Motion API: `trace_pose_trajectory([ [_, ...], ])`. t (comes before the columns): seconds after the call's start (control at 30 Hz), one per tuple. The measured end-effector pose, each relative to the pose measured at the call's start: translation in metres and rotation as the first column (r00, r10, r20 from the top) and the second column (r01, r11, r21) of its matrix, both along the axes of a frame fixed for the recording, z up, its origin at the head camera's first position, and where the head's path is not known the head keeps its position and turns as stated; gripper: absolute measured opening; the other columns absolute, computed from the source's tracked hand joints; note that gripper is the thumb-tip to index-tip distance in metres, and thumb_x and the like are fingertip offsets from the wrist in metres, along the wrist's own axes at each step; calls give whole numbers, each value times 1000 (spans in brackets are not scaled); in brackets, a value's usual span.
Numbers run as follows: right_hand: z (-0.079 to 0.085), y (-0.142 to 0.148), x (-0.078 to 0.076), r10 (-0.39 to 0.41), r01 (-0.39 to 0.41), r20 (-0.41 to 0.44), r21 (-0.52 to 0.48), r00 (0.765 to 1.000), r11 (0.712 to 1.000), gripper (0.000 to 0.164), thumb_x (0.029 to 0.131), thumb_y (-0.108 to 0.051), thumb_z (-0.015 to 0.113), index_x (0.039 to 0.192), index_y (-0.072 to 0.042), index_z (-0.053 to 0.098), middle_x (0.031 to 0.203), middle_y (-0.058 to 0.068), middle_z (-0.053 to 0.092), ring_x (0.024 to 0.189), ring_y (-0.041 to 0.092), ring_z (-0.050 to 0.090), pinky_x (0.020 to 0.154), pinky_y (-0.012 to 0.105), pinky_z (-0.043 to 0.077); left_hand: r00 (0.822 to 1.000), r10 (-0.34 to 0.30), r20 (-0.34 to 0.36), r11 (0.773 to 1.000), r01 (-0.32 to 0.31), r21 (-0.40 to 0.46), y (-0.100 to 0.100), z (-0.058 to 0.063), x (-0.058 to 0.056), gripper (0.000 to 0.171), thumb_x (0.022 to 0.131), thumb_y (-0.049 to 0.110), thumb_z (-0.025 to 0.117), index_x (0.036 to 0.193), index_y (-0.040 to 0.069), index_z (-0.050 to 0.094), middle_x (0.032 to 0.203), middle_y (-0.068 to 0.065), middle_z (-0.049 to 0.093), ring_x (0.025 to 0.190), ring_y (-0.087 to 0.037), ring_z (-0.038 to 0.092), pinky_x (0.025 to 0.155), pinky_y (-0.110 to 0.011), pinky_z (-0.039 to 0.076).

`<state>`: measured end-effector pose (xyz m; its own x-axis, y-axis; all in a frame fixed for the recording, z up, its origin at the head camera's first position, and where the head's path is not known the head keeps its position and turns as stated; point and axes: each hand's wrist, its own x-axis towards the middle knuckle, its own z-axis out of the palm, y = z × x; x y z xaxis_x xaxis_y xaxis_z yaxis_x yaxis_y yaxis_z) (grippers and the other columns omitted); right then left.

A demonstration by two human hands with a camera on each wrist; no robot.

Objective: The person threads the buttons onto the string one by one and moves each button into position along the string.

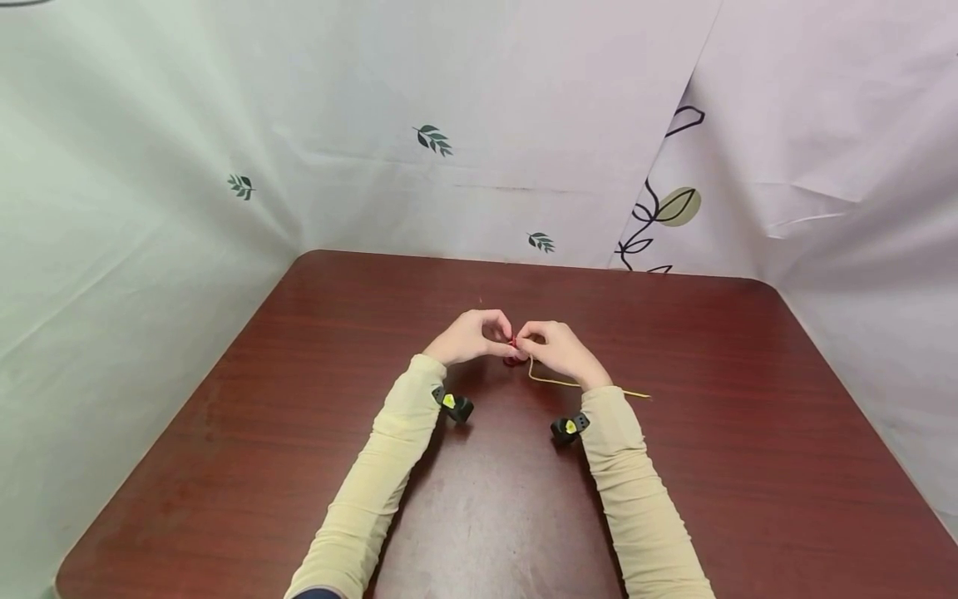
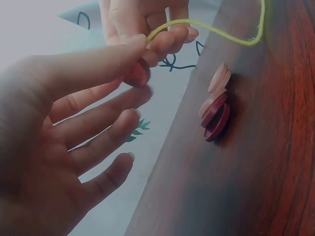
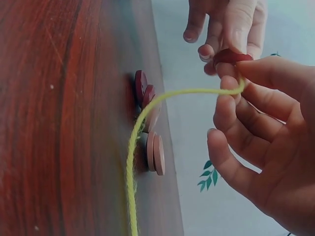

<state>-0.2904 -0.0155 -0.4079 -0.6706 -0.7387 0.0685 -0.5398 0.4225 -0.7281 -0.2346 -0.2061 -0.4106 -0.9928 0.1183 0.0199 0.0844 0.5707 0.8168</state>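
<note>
Above the table, the left hand (image 1: 467, 339) pinches a dark red button (image 3: 227, 56) between thumb and forefinger, its other fingers spread apart. Close against it, the right hand (image 1: 557, 349) pinches a yellow yarn (image 3: 131, 162) right at the button. The yarn's end is hidden by fingertips, so I cannot tell whether it passes through a hole. From the right hand the yarn droops and trails to the right across the table. Below the hands lie several more buttons, dark red ones (image 2: 217, 122) leaning together and pink ones (image 2: 220, 77) beside them.
A reddish-brown wooden table (image 1: 299, 366) with rounded corners carries everything. White cloth with leaf prints (image 1: 432, 140) hangs behind it and at both sides. A small black camera (image 1: 458, 408) is strapped to the left wrist, another (image 1: 565, 428) to the right.
</note>
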Motion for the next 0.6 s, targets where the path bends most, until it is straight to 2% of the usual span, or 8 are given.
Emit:
trace_pose_trajectory([
  [0.1, 0, 1, -1, 19, -18, 14, -12, 1000, 1000, 15, 95, -13, 54, 89, -8, 67, 77, 5, 63, 73, 15, 55, 69, 25, 44, 1000, 3, -17, 1000, -4, -17, 0, -1, -1, 21, 77, 24, 82, 88, 15, 66, 84, 0, 69, 80, -14, 60, 77, -27, 46],
  [0.23, -1, 2, -2, 34, -31, 83, -37, 996, 999, 21, 99, -12, 48, 89, -4, 65, 79, 9, 63, 74, 19, 57, 71, 28, 49, 999, -7, -53, 999, 5, -32, 0, -1, -1, 19, 80, 23, 80, 91, 13, 68, 87, -1, 70, 81, -14, 60, 75, -26, 46],
  [0.47, -2, 1, -2, 17, -7, 177, -53, 984, 999, 33, 102, -26, 47, 86, -3, 64, 80, 12, 64, 79, 27, 61, 78, 45, 53, 997, -6, -75, 999, 2, -49, 1, -2, -2, 18, 82, 20, 78, 94, 11, 69, 88, -3, 71, 79, -12, 62, 74, -24, 47],
  [0.6, -2, 2, -4, -2, 8, 155, -42, 988, 999, 32, 100, -32, 53, 87, -5, 66, 79, 13, 64, 78, 26, 61, 74, 36, 52, 997, -8, -72, 998, 4, -59, 3, -2, -3, 20, 81, 21, 78, 95, 11, 69, 86, -4, 70, 76, -12, 62, 72, -24, 47],
])
